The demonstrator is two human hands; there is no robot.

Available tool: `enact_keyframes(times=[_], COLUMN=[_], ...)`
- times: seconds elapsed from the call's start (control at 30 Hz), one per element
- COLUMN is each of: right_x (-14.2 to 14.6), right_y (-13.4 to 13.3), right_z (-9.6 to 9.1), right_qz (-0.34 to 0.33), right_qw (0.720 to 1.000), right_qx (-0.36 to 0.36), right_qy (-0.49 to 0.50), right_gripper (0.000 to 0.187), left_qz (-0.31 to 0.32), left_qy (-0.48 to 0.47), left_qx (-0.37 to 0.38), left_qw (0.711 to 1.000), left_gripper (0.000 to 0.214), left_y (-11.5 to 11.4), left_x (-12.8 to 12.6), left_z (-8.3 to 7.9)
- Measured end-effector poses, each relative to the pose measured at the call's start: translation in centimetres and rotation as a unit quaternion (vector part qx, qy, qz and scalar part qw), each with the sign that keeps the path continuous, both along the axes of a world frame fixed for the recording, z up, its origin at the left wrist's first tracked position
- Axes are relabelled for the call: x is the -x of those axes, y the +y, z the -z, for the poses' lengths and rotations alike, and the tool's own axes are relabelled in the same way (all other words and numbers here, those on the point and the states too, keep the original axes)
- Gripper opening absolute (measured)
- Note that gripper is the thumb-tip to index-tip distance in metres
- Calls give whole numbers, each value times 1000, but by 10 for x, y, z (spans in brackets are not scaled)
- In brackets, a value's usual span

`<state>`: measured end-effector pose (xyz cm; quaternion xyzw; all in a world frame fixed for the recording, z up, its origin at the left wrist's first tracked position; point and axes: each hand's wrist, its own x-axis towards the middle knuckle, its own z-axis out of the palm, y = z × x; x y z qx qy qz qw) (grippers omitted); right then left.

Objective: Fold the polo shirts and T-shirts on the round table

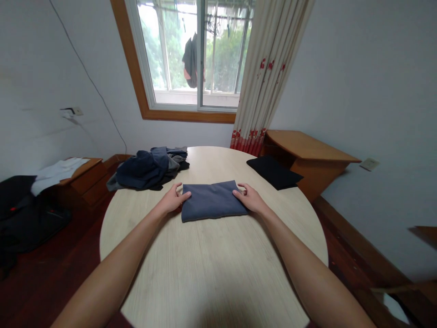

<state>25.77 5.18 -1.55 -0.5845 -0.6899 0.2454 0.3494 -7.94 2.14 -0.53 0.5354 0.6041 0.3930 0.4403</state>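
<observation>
A folded blue-grey garment lies flat in the middle of a round light-wood table. My left hand rests at its left edge, fingers curled around the edge of the cloth. At the right edge my right hand does the same, fingers gripping the fabric. Both forearms reach in from the near side of the table.
A heap of unfolded dark blue and grey clothes lies at the table's far left. A folded black garment sits at the far right. A wooden desk stands beyond, a low cabinet to the left, window and curtain behind.
</observation>
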Motion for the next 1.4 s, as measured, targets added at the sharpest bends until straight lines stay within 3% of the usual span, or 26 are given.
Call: enact_keyframes(times=[0.13,0.23,0.33,0.4,0.47,0.53,0.63,0.8,1.13,1.23,1.4], right_x=[11,15,22,33,49,65,80,71,33,32,33], right_y=[8,7,-5,-17,-28,-36,-38,-24,0,-2,-20], right_z=[-1,-6,-19,-30,-38,-38,-26,-8,-8,-12,-35], right_qz=[23,30,69,78,30,-62,-160,-147,-35,-29,-51], right_qw=[999,998,994,982,966,950,927,928,955,953,936], right_qx=[-40,-56,-60,-97,-158,-190,-151,-69,40,36,56], right_qy=[18,26,-60,-143,-201,-242,-303,-336,-293,-300,-344], right_gripper=[47,36,38,44,46,48,53,66,77,72,68], left_qz=[-41,-59,-58,-50,-14,69,162,163,83,86,139], left_qy=[73,84,166,266,349,401,453,493,466,464,480], left_qx=[-135,-169,-164,-195,-255,-298,-282,-203,-73,-66,-63], left_qw=[987,980,971,943,901,864,830,830,878,879,864], left_gripper=[60,47,42,41,41,42,49,61,72,71,68], left_y=[15,18,10,0,-13,-26,-36,-33,-10,-10,-25], left_x=[-7,-5,-5,-13,-31,-53,-79,-80,-39,-31,-20], left_z=[7,6,-6,-16,-24,-24,-12,4,-1,-6,-30])
